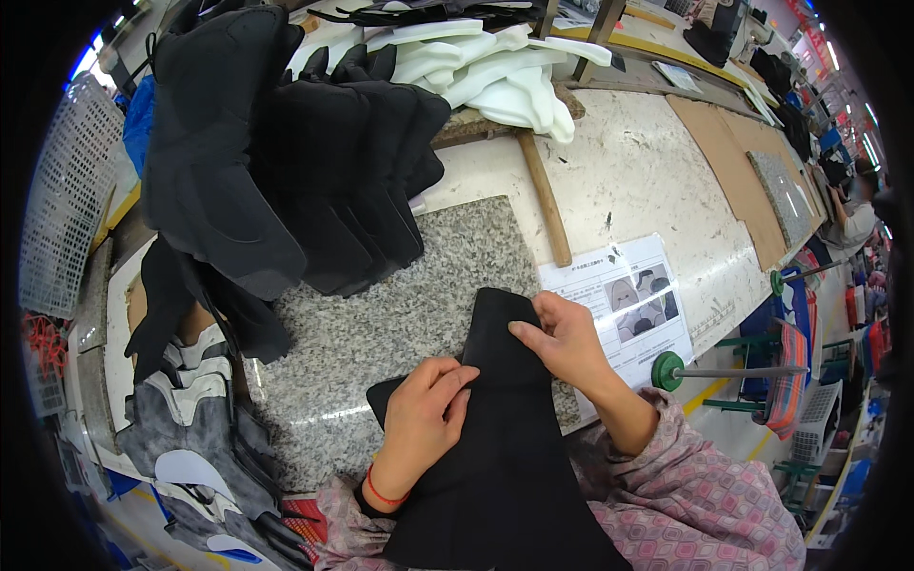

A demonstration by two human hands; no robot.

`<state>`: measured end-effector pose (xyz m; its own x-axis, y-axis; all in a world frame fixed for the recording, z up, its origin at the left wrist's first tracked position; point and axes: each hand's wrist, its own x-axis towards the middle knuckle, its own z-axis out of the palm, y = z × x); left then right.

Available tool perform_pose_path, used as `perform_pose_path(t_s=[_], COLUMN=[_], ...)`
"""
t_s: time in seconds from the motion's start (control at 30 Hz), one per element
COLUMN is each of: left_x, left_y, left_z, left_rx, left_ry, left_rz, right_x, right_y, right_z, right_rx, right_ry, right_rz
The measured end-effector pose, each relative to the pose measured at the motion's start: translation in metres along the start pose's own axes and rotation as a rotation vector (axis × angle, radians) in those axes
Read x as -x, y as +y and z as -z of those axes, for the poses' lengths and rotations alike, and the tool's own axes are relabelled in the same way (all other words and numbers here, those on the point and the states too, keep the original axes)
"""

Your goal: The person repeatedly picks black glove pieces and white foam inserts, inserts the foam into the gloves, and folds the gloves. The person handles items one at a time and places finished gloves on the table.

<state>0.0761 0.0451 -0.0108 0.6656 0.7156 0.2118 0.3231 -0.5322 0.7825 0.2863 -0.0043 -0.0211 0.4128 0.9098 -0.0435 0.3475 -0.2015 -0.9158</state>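
Observation:
A black fabric piece (509,409) lies across my lap and over the near edge of the speckled granite slab (333,371), its narrower end pointing away from me. My left hand (426,419), a red string around its wrist, is closed on the piece's left edge with thumb and fingers together. My right hand (568,347) grips the upper right corner, thumb on top and fingertips partly hidden at the edge. To the left, large black padded pieces (228,162) hang over the slab in an overlapping stack.
Grey-and-white shoe uppers (195,409) are piled at the left edge. White shaped pieces (505,81) heap at the back, near a wooden handle (545,200). A printed sheet (624,300) lies right of the slab. Green-ended metal rods (728,372) stick out at the right.

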Motion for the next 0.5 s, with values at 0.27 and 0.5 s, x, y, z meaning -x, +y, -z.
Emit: perform_pose_path(t_s=[0.27,0.5], left_x=[-0.003,-0.007], left_y=[-0.003,-0.001], left_z=[-0.001,0.0], left_rx=[-0.035,-0.077], left_ry=[0.014,0.002], left_rz=[-0.038,-0.065], right_x=[0.006,-0.002], right_y=[-0.001,-0.009], right_z=[0.003,0.002], right_rx=[-0.034,0.143], right_ry=[-0.009,-0.027], right_rz=[-0.073,-0.05])
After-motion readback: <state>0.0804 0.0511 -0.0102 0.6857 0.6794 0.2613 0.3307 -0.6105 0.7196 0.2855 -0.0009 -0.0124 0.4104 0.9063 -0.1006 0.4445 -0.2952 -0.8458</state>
